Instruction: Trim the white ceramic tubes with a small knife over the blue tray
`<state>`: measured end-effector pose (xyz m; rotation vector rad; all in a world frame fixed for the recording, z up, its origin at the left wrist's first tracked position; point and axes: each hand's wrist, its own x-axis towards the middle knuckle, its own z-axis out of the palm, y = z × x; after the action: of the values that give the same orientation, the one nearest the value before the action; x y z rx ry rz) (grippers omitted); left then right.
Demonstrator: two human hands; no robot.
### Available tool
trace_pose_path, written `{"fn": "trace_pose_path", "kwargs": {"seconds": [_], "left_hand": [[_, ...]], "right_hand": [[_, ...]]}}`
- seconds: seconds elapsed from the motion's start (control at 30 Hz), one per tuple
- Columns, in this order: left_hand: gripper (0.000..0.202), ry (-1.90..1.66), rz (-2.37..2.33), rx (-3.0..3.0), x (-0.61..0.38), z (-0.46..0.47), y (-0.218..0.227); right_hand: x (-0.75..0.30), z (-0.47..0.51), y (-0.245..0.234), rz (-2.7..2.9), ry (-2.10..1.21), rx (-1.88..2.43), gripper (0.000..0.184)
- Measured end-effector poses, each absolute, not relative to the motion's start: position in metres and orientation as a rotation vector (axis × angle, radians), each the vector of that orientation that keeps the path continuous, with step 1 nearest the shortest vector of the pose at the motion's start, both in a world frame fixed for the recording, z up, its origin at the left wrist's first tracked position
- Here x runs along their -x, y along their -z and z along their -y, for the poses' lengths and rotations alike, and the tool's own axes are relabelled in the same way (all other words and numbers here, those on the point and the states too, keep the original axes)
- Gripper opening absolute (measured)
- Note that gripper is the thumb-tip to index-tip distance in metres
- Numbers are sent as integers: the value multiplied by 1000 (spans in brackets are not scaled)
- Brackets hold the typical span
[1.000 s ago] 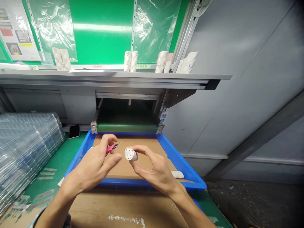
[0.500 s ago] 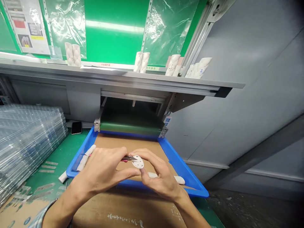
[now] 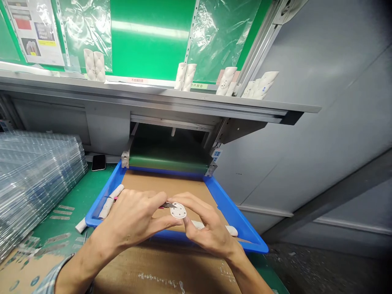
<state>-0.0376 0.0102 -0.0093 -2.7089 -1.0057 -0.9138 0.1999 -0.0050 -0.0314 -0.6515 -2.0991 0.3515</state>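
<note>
1. The left hand (image 3: 131, 216) clenches pink-handled snips (image 3: 166, 205), their metal tips just beside a white perforated disc (image 3: 178, 210).
2. The right hand (image 3: 208, 230) pinches that disc between thumb and fingers, above the near half of the blue tray (image 3: 104, 196).
3. The Chinese shelf label (image 3: 137, 80) is too small to read.

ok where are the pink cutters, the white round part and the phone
pink-handled cutters (image 3: 166, 205): head view, on the metal tip
white round part (image 3: 178, 210): head view, on its holed face
phone (image 3: 98, 162): head view, on its dark upper face
</note>
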Motion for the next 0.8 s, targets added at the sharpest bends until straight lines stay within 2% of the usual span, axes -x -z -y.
{"fn": "trace_pose_path", "kwargs": {"seconds": [0.33,0.8], "left_hand": [[65,896,980,2686,38,-9,7],[55,918,1010,2769,40,-9,6]], "right_hand": [[-200,6,31,2112,-342,648,55],[-204,5,30,2116,-313,651,59]]}}
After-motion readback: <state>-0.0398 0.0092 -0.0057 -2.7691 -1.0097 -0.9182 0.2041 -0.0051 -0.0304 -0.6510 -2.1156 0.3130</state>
